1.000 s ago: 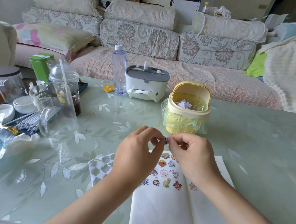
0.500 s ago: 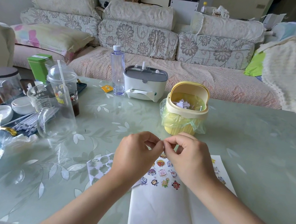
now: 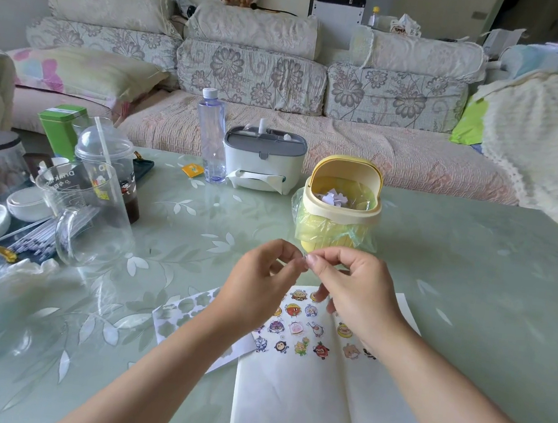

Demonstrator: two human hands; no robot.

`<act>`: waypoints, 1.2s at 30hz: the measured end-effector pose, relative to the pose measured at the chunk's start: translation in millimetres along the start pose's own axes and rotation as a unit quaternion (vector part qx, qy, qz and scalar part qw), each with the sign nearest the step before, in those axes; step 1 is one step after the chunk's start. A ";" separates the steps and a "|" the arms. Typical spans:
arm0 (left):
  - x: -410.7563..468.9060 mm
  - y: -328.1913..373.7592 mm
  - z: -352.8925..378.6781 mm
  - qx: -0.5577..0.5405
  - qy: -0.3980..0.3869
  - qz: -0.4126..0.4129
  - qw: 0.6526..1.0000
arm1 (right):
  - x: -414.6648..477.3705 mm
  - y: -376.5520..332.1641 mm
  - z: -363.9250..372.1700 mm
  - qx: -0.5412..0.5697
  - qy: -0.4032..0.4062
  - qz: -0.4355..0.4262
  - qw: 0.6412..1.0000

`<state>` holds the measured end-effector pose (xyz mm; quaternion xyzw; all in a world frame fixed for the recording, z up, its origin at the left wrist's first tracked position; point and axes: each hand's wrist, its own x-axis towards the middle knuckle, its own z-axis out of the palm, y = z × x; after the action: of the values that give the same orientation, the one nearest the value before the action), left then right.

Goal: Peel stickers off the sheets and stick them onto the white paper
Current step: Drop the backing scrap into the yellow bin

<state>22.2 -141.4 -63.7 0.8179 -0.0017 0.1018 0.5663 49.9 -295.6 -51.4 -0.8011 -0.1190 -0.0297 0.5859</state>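
The white paper [image 3: 295,399] lies open on the table near me, with several cartoon stickers [image 3: 296,328] stuck across its upper part. A used sticker sheet [image 3: 177,317] with cut-out holes lies to its left, partly under my left forearm. My left hand [image 3: 255,291] and my right hand [image 3: 355,288] are raised above the paper with fingertips meeting. Together they pinch a tiny sticker piece [image 3: 306,259], mostly hidden by the fingers.
A yellow mini bin [image 3: 339,214] with paper scraps stands just beyond my hands. A tissue box [image 3: 262,161] and a clear bottle [image 3: 211,135] stand behind it. Glass mugs [image 3: 88,212], a domed cup, jars and dishes crowd the left side.
Both hands stay together pinching the small piece, with only slight finger shifts. The camera has tilted a little.
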 end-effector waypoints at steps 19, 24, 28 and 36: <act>29.3 -4.2 -7.0 0.056 0.072 0.007 0.996 | 48.8 -1.2 -14.8 -0.037 0.142 -0.008 0.989; 33.0 -5.4 -18.2 0.040 0.082 0.007 0.996 | 103.6 -9.0 -20.5 -0.266 0.212 -0.048 0.939; 30.2 -2.0 -23.7 0.020 0.072 0.003 0.997 | 126.0 -9.3 -21.0 -0.322 0.159 -0.027 0.933; 23.5 -8.1 -31.3 0.133 0.160 0.091 0.974 | 55.9 -29.3 8.7 -0.177 0.047 -0.017 0.983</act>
<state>41.0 -106.8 -56.7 0.8554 0.0279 0.2819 0.4337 96.7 -270.3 -16.3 -0.8876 -0.0978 -0.0982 0.4393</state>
